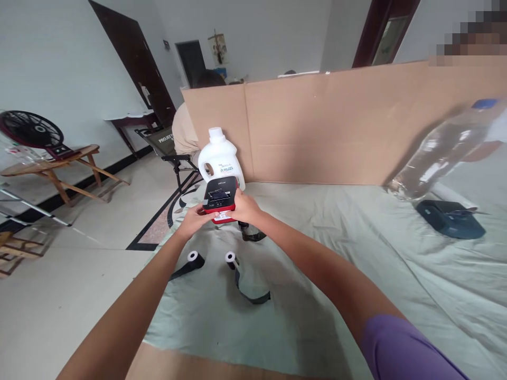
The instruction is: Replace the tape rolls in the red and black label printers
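My left hand (194, 219) and my right hand (245, 207) grip the two sides of a red and black portable receipt printer (220, 194), with both thumbs near its front edge. The printer is held tilted, its black top facing me, in front of a white detergent jug (220, 154). Nearer to me on the cloth lie two paper rolls with dark strips trailing off: the left roll (194, 258) and the right roll (231, 259). A dark curled strip (252, 235) lies under my right wrist, partly hidden.
A cardboard panel (317, 126) stands along the back of the cloth-covered table (317, 295). At right are a large plastic bottle (439, 145) and a dark blue object (450, 219). A person sits behind the panel; another is at far right. A fan (34, 129) stands left.
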Demonstrator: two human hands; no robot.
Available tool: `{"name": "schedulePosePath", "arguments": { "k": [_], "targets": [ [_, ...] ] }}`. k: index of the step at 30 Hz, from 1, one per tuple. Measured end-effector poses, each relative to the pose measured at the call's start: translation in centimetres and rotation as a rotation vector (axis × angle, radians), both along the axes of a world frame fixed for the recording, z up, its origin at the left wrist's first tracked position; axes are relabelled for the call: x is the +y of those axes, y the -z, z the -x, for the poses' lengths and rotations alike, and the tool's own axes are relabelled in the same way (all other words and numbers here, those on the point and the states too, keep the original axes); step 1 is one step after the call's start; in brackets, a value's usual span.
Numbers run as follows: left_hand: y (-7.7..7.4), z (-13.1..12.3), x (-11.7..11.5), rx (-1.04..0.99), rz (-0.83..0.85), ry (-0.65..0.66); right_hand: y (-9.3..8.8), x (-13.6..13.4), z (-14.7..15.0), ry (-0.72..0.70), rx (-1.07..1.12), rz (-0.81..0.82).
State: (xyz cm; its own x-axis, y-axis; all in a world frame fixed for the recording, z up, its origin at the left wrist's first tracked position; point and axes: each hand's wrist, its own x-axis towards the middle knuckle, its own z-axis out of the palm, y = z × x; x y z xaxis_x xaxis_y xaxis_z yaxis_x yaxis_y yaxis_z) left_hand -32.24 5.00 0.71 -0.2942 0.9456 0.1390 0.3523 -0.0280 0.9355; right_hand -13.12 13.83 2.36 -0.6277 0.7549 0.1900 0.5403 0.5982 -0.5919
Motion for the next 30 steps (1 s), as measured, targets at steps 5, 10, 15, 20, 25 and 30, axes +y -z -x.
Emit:
{"name": "schedulePosePath", "arguments": {
  "k": [5,10,15,20,25,30],
  "targets": [
    [1.6,0.6,1.8,-0.014,0.040,0.101,0.8,0.2,-0.6,0.051,0.010,0.046],
    [1.8,0.6,1.8,0.022,0.085,0.099,0.6,-0.3,-1.0,0.060,0.053,0.096],
    [1.1,-1.1,0.9,0.007,0.090,-0.109,1.7,-1.5,-8.8,0.127,0.143,0.101],
    [-0.2,-4.6,-0.5,0.379,-0.011,-0.248,4.8,-3.8,-28.5,0.418,0.193,0.030],
    [-1.9,-10.2,-1.3,0.845,-0.197,-0.348,5.3,-8.3,-51.7,0.993,-0.046,-0.298],
    [-2.0,-14.3,-0.3,1.121,0.359,-0.109,5.3,-13.0,-66.2,1.456,-0.234,-0.217]
  ]
}}
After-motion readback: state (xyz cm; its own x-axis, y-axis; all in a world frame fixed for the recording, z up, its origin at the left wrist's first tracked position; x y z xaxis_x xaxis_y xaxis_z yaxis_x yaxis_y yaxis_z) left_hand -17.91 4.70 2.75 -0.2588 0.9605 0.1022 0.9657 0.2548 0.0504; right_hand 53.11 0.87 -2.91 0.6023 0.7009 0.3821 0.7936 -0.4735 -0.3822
